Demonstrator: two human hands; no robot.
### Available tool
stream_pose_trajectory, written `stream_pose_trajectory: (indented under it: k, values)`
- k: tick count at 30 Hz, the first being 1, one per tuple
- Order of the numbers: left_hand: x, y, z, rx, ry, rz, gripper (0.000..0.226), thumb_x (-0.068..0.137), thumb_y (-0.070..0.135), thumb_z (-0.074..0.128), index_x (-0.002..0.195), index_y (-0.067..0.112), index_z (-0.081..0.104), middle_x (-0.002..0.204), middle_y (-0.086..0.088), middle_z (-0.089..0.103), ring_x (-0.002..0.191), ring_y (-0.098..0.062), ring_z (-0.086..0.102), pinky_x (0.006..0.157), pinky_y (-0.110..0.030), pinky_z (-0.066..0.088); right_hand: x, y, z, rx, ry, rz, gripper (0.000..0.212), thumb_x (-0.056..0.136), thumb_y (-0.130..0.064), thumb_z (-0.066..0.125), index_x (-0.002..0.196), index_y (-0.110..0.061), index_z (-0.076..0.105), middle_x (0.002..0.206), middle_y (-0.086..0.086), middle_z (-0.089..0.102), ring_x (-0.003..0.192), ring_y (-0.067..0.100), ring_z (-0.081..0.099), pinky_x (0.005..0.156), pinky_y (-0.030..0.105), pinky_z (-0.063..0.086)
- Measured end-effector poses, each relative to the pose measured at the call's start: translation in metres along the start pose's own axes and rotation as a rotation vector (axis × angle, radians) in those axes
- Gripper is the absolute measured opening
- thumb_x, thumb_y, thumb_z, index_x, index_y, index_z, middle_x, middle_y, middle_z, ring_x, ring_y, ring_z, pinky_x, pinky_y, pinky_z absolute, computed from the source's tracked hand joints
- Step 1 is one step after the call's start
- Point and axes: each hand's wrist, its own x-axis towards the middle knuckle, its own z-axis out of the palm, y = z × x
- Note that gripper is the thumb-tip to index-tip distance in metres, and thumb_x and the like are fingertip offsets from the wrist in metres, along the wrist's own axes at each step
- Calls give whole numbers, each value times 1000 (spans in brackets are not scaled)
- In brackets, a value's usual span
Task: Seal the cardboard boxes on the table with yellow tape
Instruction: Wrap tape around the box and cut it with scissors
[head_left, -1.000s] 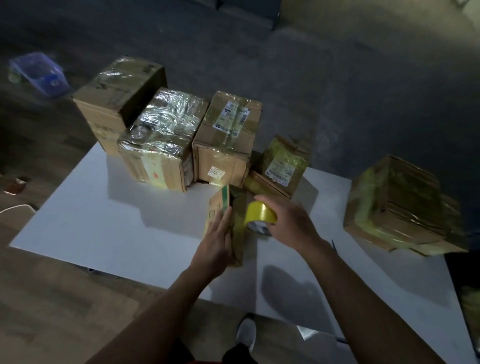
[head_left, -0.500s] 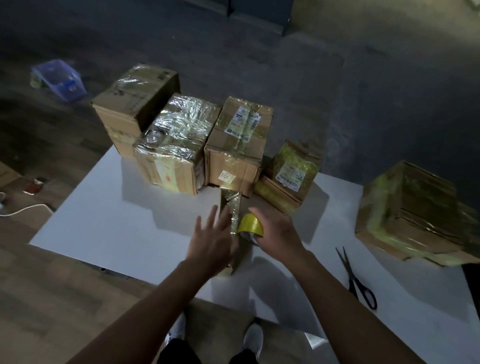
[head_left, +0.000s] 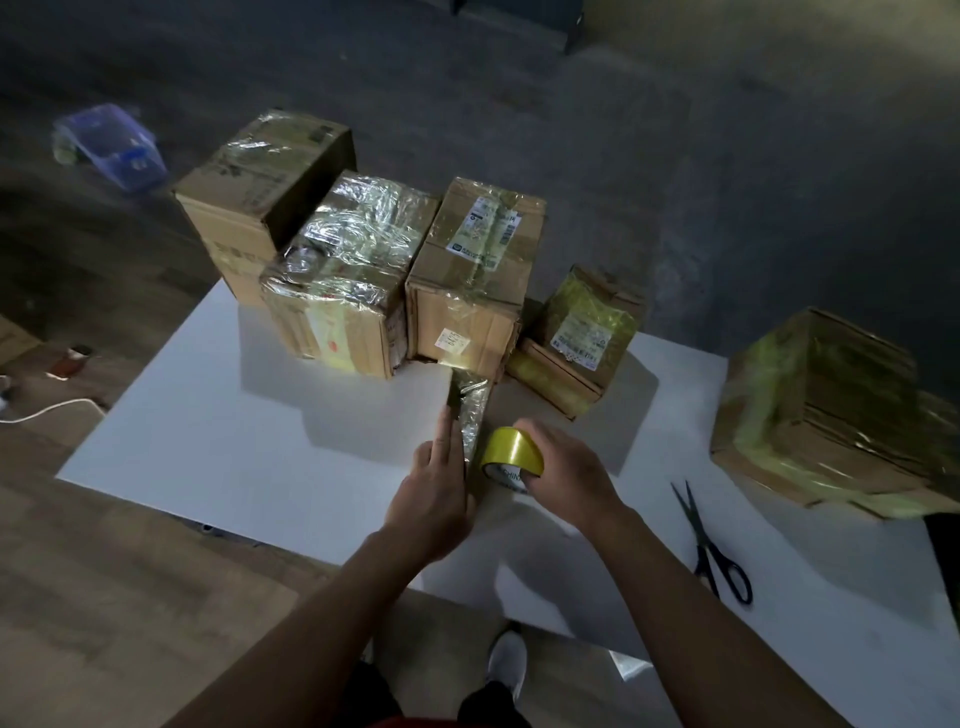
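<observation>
The box (head_left: 470, 415) I was sealing stood on edge near the middle of the table (head_left: 218, 447). It was a thin carton, and its upper face was already glossy with film. I judged it light and stiff enough along its edges, but easy to tip and slick wherever the wrap covered it. A broad flat press on its side seemed safer than a pinch. My left hand (head_left: 431, 493) lay along its left side with the fingers straight, pressing rather than gripping. The tape (head_left: 511, 453) sat just right of the box, touching it or nearly so; I could not tell which. My right hand (head_left: 569, 475) was curled round the roll from above. The roll looked rigid and light. I reckoned any film pulled free would be sticky and quick to wrinkle, so the core was the place to hold. Behind stood a row of wrapped boxes (head_left: 467, 280). Scissors (head_left: 711, 545) lay to the right, near a bigger box (head_left: 831, 415).
</observation>
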Motion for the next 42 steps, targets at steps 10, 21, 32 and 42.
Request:
stream_pose_trajectory:
  k: [10, 21, 32, 42]
  values:
    - [-8, -9, 6, -314, 196, 48, 72, 97, 33, 43, 155, 16, 4, 162, 0, -12, 144, -16, 15, 114, -36, 31, 10, -13, -4, 73, 29, -19, 55, 82, -16, 70, 131, -23, 45, 117, 5, 59, 104, 24, 55, 72, 29, 38]
    - [-10, -29, 10, -546, 96, -30, 63, 91, 37, 35, 144, 55, 6, 159, 16, -13, 145, -22, 12, 107, -34, 31, 22, -22, -4, 67, -62, -56, 63, 87, -20, 65, 142, -28, 36, 134, 4, 50, 115, 25, 52, 88, 39, 50]
    - [-13, -58, 21, -632, 112, -78, 63, 88, 36, 41, 144, 51, 17, 161, 9, -1, 144, -18, 12, 114, -49, 30, 14, -9, 0, 41, -21, 12, 61, 82, -20, 71, 136, -23, 42, 127, 4, 54, 114, 23, 52, 82, 30, 41]
    - [4, -70, 16, 279, -93, 40, 80, 81, 58, -4, 152, 22, -14, 157, 2, -17, 145, -20, -19, 121, -50, 5, 26, -39, 15, 82, -100, -61, 63, 88, -23, 66, 143, -27, 35, 133, 4, 52, 115, 23, 53, 86, 32, 44]
